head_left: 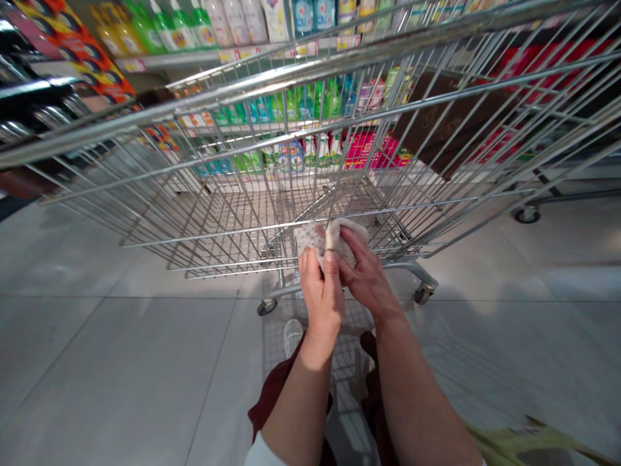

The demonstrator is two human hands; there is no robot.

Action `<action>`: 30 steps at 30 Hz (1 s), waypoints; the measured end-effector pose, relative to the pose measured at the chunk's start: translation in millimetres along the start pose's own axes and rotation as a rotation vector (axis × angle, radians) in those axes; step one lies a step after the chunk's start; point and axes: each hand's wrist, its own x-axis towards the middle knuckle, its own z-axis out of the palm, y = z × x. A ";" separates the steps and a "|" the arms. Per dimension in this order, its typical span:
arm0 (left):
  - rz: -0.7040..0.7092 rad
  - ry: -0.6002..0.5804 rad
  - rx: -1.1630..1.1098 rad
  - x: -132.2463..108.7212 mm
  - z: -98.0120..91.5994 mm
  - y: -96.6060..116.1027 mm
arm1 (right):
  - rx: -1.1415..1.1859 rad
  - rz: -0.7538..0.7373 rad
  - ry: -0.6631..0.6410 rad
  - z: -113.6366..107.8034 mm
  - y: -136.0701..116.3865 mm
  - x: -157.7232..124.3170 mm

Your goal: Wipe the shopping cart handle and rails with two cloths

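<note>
Pinched tight between left grip [320, 294] and right grip [366, 275], both clenched: a soft speckled cream item [330, 239]. Just beyond the grips, a wire shopping cart [218, 234] over a tiled floor [121, 349]; farther off, shelves [165, 59] of bottled detergents [301, 103].

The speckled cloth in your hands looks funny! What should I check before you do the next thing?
Both hands on the cloth: ok. The left hand and right hand both grip the speckled white cloth.
Cloth off the wire shopping cart: cannot tell.
Cloth in one piece: cannot tell, the hands hide much of it.
Cart wheels on the tiled floor: ok.
Bottles on the shelf upright: ok.
</note>
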 end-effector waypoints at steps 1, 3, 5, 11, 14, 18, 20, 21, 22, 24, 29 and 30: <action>0.037 0.024 0.040 0.4 -0.8 0.6 | 0.002 -0.017 -0.025 2.2 1.8 -0.1; 0.067 0.022 0.102 3.1 -1.9 -0.5 | -0.003 -0.034 -0.074 7.1 8.1 0.2; 0.038 -0.053 0.147 7.3 -2.4 -4.4 | -0.011 -0.015 -0.107 11.1 16.6 -0.1; -0.175 -0.110 0.126 18.1 -1.9 -22.8 | -0.036 -0.006 -0.185 17.5 39.9 -7.5; -0.176 -0.104 0.130 20.1 -2.1 -23.9 | -0.015 -0.016 -0.181 19.2 45.5 -9.1; -0.134 -0.089 0.175 20.0 -2.6 -16.5 | -0.010 0.056 -0.187 18.7 42.8 -4.3; -0.134 -0.081 0.192 18.7 -2.6 -13.3 | -0.019 0.094 -0.202 16.2 37.4 -0.6; -0.133 -0.081 0.198 17.8 -2.5 -12.3 | -0.020 0.099 -0.212 14.3 34.0 1.1; -0.129 -0.081 0.204 16.7 -2.3 -11.5 | -0.021 0.096 -0.228 11.9 30.5 2.6; -0.117 -0.069 0.217 14.3 -1.4 -10.4 | -0.031 0.084 -0.264 6.3 23.3 4.7; -0.108 -0.020 0.232 7.0 5.1 -6.1 | -0.069 0.129 -0.334 -10.9 12.3 5.9; -0.109 -0.022 0.235 5.3 7.4 -5.1 | -0.072 0.143 -0.338 -14.5 11.5 5.7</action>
